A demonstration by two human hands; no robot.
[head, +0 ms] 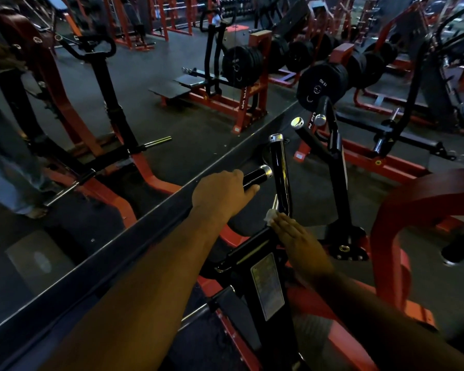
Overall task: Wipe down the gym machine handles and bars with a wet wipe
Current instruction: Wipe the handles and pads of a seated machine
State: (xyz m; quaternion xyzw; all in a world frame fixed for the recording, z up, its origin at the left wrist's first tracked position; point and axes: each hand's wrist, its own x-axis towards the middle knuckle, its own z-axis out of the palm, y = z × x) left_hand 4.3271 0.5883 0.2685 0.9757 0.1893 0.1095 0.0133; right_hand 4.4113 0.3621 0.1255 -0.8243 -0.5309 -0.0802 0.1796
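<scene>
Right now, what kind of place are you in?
A gym, most likely. Black weight plates hang on red racks, red and black exercise machines stand around, and my left hand grips a machine handle.

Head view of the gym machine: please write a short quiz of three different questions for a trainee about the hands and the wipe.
1. True or false: the left hand grips the short black handle.
2. What does the right hand press against the upright black bar?
A. a white wipe
B. a spray bottle
C. nothing
3. Fill in: the right hand's fingers are ____ (straight or curled).

Key: 1 true; 2 A; 3 straight.
</scene>
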